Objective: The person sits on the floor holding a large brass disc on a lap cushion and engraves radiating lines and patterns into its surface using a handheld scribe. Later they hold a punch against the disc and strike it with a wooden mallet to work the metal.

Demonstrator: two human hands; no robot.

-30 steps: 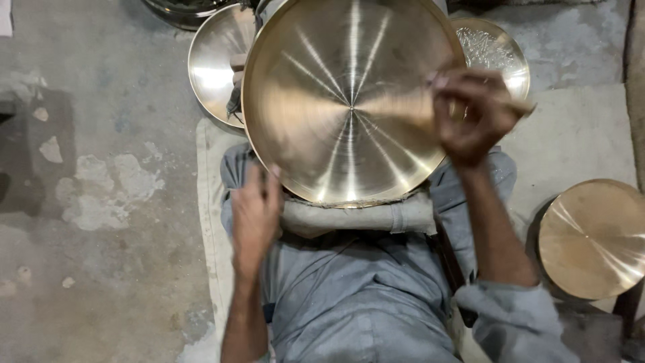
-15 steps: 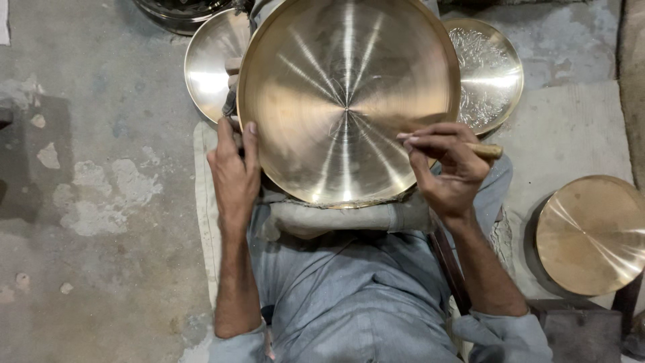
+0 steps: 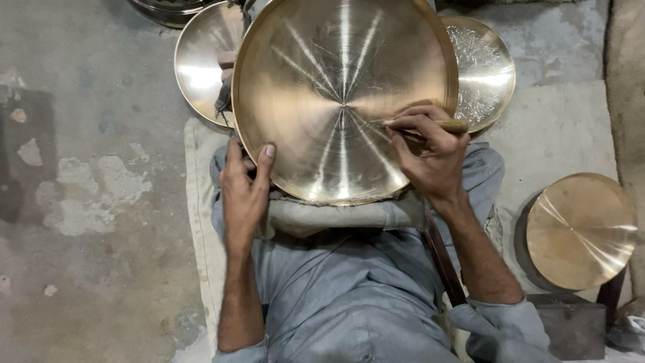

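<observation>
Left hand (image 3: pixel 243 190) gripping lower-left rim of large brass plate (image 3: pixel 342 94), thumb on face, fingers curled behind edge. Right hand (image 3: pixel 430 158) closed around wooden-handled tool (image 3: pixel 440 126), tip touching plate right of centre. Plate resting on lap; top rim cut off, tool tip hard to make out.
</observation>
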